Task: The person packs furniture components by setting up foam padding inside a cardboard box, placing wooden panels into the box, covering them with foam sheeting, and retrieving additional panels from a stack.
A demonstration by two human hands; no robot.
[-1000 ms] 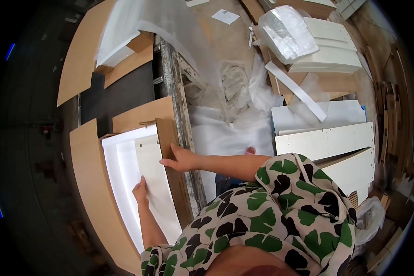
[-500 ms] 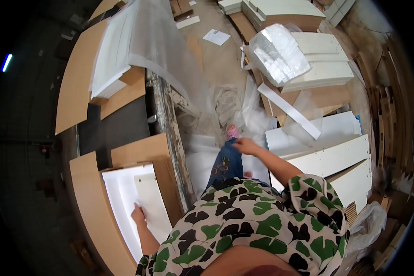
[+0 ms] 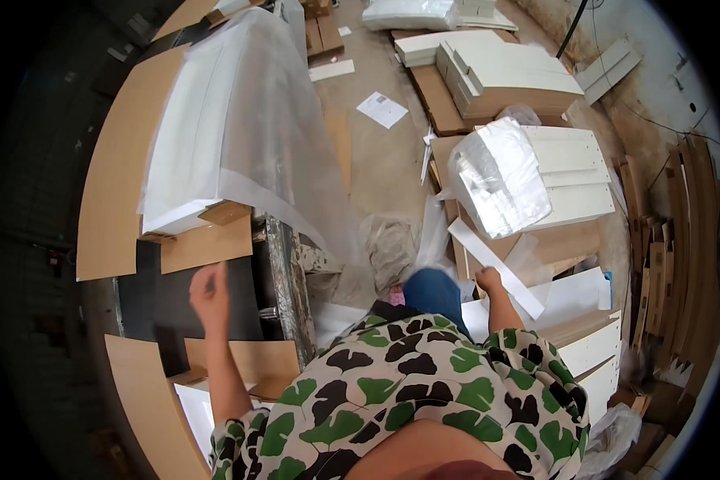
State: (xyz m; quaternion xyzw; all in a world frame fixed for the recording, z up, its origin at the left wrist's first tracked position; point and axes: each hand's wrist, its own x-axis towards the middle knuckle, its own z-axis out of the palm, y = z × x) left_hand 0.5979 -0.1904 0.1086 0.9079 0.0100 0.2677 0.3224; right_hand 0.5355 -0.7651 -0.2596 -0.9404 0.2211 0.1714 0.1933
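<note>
My left hand [image 3: 208, 292] is raised above the black table surface [image 3: 216, 302], fingers loosely curled, with nothing seen in it. In front of it lies a carton flap at the end of a white board pack [image 3: 182, 218] covered with translucent plastic sheet [image 3: 268, 120]. Behind the hand is an open carton [image 3: 248, 360] with white panels [image 3: 194, 404] inside, partly hidden by my left arm. My right hand [image 3: 488, 278] hangs at my right side, its fingers curled and apparently holding nothing. In view it overlaps a long white strip [image 3: 514, 288]; whether they touch cannot be told.
A worn table edge [image 3: 286, 280] runs along my left. Crumpled plastic [image 3: 390, 244] and a paper sheet [image 3: 382, 110] lie on the floor ahead. Stacked white panels [image 3: 512, 68] and a plastic-wrapped silvery bundle [image 3: 500, 180] stand to the right. Wooden boards [image 3: 656, 264] lean by the wall.
My left hand has left the white panel in the carton and risen over the black surface. My right hand has come away from my trouser leg. My body has moved forward between the stacks.
</note>
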